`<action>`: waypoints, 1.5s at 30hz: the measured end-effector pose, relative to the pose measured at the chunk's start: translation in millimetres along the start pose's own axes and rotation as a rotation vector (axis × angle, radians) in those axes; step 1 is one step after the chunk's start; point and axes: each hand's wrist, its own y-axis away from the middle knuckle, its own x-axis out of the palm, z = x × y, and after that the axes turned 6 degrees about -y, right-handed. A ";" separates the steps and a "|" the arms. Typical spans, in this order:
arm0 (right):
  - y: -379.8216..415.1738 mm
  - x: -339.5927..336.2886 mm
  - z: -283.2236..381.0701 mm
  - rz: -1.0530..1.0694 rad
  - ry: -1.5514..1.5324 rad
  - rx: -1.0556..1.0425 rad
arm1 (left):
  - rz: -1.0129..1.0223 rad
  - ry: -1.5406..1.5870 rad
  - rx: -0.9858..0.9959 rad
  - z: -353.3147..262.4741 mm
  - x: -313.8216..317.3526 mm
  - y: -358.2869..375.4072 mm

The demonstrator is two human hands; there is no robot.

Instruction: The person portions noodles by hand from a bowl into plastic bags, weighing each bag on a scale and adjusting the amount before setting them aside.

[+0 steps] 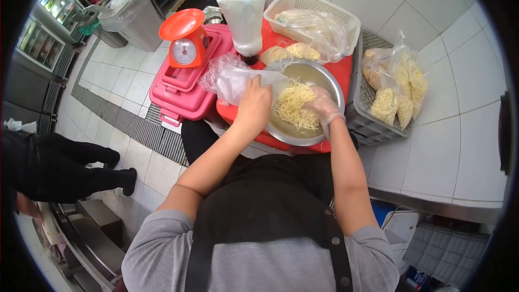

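Observation:
My bare left hand [256,103] grips the edge of a clear plastic bag [231,84], its fingers pinched together at the bowl's left rim. My right hand [325,106], in a thin clear glove, has its fingers around a clump of thin yellow noodles [296,105]. The noodles are over a wide metal bowl [336,87], close to the bag's mouth. Part of the right fingers is hidden behind the noodles. The bowl stands on a red surface [346,70].
An orange scale [185,48] sits on a pink lidded bin [181,94]. Behind the bowl are an upended bag-covered container [242,21] and a white basket [286,1] with bagged noodles [313,24]. A grey crate [361,111] holds bagged noodles at right. Another person [70,162] stands at left.

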 end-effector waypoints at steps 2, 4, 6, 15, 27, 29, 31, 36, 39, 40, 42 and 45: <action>-1.6 -10.4 3.2 0.067 -0.603 0.002 | -0.045 -0.009 -0.002 3.5 -26.2 3.8; 25.0 -34.8 48.6 -0.008 -0.839 0.097 | -0.079 -0.036 0.014 4.1 -46.1 3.5; 33.0 -57.3 63.8 0.057 -0.916 -0.008 | -0.135 0.059 -0.010 -7.9 -68.8 -1.1; 50.1 -65.9 76.4 0.041 -0.788 0.117 | -0.294 0.321 0.068 -24.2 -54.7 -16.7; 93.5 -88.5 103.1 0.006 -1.430 -0.108 | -0.068 0.451 0.129 -12.4 44.6 -41.2; 98.5 -81.7 111.1 0.002 -1.546 -0.143 | -0.030 0.511 0.130 -22.7 47.9 -39.8; 93.2 -65.1 103.0 -0.011 -1.507 -0.098 | -0.110 0.550 0.240 -32.0 42.4 -38.5; 84.8 -14.4 122.1 -0.081 -1.550 -0.030 | -0.168 0.610 0.194 -52.6 19.8 -24.2; 68.5 6.5 97.4 -0.095 -1.618 0.035 | -0.127 0.697 0.131 -47.9 17.1 -21.2; 65.1 18.3 94.0 -0.204 -1.553 0.016 | -0.139 0.704 0.142 -46.5 16.2 -21.7; 53.4 27.9 83.5 -0.266 -0.896 -0.211 | -0.061 0.592 0.132 -41.8 14.6 -23.6; 32.7 17.4 66.6 -0.214 0.193 -0.499 | -0.032 0.494 0.141 -42.5 16.9 -27.5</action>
